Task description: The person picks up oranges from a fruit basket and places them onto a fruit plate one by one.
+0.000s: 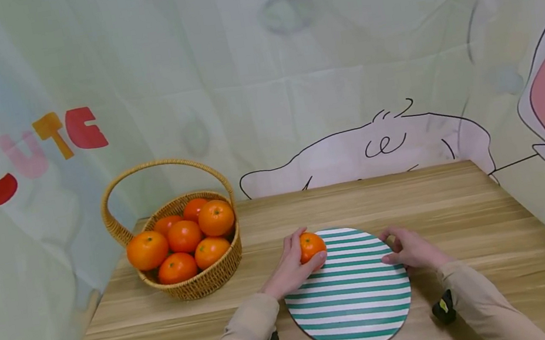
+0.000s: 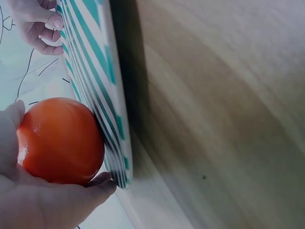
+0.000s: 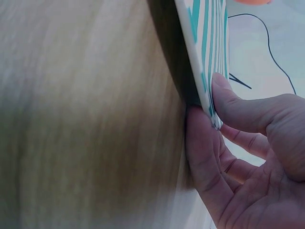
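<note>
My left hand (image 1: 290,269) grips an orange (image 1: 312,245) at the upper left part of a round board (image 1: 352,300) with green and white stripes. The left wrist view shows the fingers curled about the glossy orange (image 2: 62,140), which sits against the striped face near the rim. On the opposite side, my right hand (image 1: 414,248) pinches the board's right edge. In the right wrist view its thumb (image 3: 226,98) lies on the striped face and a finger (image 3: 202,138) is under the rim. A dark shadow gap shows below the board's edge.
A wicker basket (image 1: 192,289) with a tall arched handle stands at the back left of the wooden table (image 1: 443,202), heaped with several oranges (image 1: 185,235). A printed curtain (image 1: 252,108) hangs behind and beside the table.
</note>
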{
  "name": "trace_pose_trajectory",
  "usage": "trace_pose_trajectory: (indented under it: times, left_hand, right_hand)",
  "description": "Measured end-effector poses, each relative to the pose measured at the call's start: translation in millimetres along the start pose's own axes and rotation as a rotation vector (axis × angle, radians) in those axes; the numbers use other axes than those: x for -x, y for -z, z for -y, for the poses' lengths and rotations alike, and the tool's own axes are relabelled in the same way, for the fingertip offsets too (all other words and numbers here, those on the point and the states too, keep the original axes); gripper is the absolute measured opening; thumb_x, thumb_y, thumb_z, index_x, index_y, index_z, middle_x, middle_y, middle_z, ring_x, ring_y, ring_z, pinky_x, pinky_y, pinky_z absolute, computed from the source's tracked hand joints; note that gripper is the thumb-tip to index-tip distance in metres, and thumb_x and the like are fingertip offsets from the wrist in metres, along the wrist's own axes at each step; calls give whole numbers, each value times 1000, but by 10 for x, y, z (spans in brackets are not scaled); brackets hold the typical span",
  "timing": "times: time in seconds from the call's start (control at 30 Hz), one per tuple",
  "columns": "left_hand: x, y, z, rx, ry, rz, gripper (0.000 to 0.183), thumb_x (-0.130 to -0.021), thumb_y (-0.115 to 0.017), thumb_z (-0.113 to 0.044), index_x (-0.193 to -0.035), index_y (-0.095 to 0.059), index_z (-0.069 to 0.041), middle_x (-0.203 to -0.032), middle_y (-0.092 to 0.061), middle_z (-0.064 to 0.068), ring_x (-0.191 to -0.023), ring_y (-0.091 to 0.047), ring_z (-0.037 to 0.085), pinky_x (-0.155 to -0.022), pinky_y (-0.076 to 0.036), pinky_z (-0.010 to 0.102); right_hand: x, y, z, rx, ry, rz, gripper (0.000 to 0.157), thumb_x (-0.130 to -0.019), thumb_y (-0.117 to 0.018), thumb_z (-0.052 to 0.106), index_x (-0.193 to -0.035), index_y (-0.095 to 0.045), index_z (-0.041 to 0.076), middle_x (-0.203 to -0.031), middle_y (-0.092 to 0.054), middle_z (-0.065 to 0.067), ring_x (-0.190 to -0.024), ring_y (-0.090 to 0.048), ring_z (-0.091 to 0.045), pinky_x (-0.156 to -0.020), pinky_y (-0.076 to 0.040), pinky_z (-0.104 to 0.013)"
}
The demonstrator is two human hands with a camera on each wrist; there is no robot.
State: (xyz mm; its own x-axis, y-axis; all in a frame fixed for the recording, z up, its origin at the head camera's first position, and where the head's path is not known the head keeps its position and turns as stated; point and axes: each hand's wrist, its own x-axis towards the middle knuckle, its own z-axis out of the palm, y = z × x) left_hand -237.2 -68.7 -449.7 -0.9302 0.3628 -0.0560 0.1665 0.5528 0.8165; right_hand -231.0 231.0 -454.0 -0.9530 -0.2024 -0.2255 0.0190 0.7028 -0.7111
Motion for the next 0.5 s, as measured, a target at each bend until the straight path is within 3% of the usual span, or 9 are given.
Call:
trace_pose_trajectory:
  times: [0.27, 0.5]
  left_hand:
    - [77, 95, -67, 41, -43, -90, 83, -94, -64, -51, -158, -21, -20, -156, -27, 17, -133, -47, 38, -111, -42, 60]
    - [230, 279, -164, -6, -173, -320, 72, -95, -68, -35, -154, -32, -14, -154, -37, 14, -141, -37, 35, -116, -35, 60]
  right_hand:
    - [0, 7, -3, 2, 11, -3, 41, -90, -75, 12, -125, -56, 4, -86, -57, -11, -68, -54, -21, -56, -53, -31]
    - [-2, 0, -1, 2, -6, -4, 41, -90, -74, 12, -126, -56, 5, -87, -55, -11, -69, -54, -21, -56, -52, -31]
